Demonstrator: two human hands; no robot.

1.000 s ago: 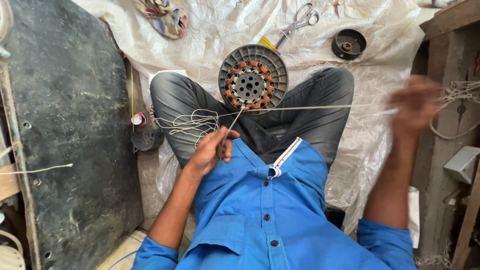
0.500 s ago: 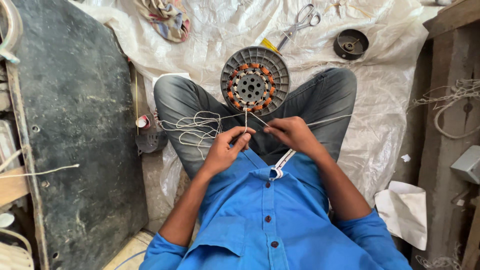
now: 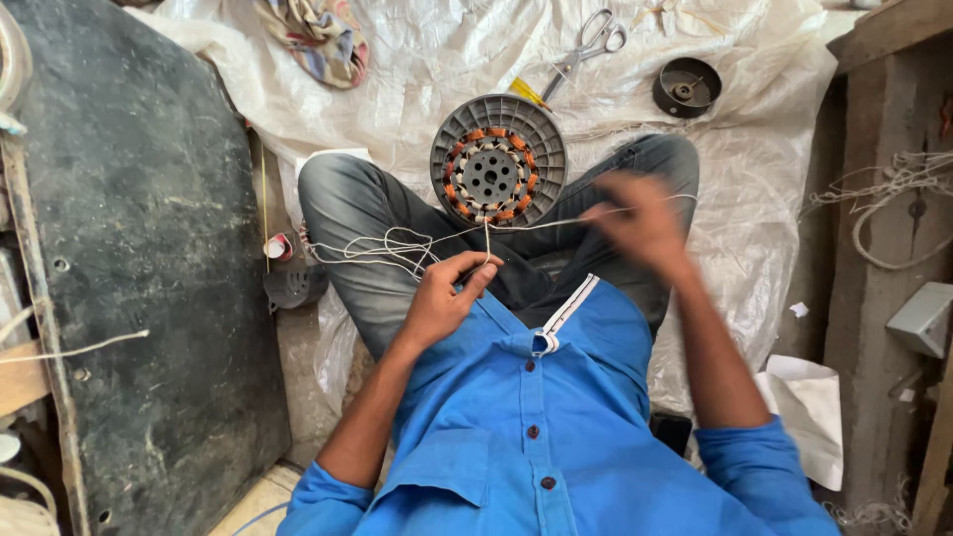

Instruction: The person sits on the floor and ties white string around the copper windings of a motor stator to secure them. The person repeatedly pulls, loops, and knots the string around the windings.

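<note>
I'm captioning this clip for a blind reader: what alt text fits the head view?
A seated person in a blue shirt pinches white string with the left hand while the blurred right hand draws it sideways, above a round grey motor stator with copper windings. Scissors lie on the white plastic sheet beyond.

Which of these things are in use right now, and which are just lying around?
In use: left hand pinching the string; right hand pulling it; stator between the knees.
Lying about: scissors, black cup, cloth, white bag.
</note>
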